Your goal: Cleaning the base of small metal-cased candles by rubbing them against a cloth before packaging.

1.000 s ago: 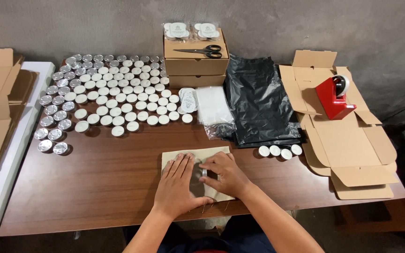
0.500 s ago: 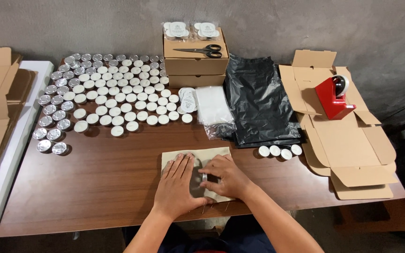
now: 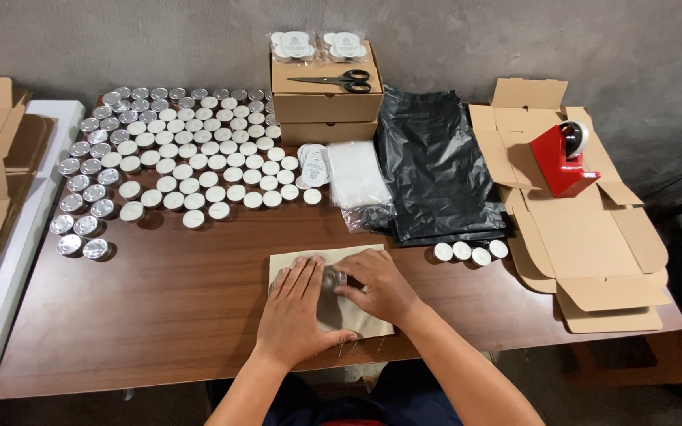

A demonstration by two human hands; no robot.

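Observation:
A small beige cloth pouch (image 3: 297, 261) lies flat near the table's front edge. My left hand (image 3: 299, 312) rests palm down on its left half, fingers spread. My right hand (image 3: 376, 285) presses on its right half, fingertips at a small metal-cupped tealight (image 3: 333, 278) that shows between the two hands. Most of the pouch is hidden under my hands.
Several tealights (image 3: 175, 158) cover the table's back left. Stacked cardboard boxes (image 3: 325, 106) carry black scissors (image 3: 339, 80). Clear bags (image 3: 354, 173), black bags (image 3: 432, 166), loose tealights (image 3: 470, 252), an unfolded carton (image 3: 586, 237) with a red tape dispenser (image 3: 560, 160) lie right.
My hands have drawn closer together over the pouch and shifted slightly; the tealight now shows between them. Nothing else on the table has moved.

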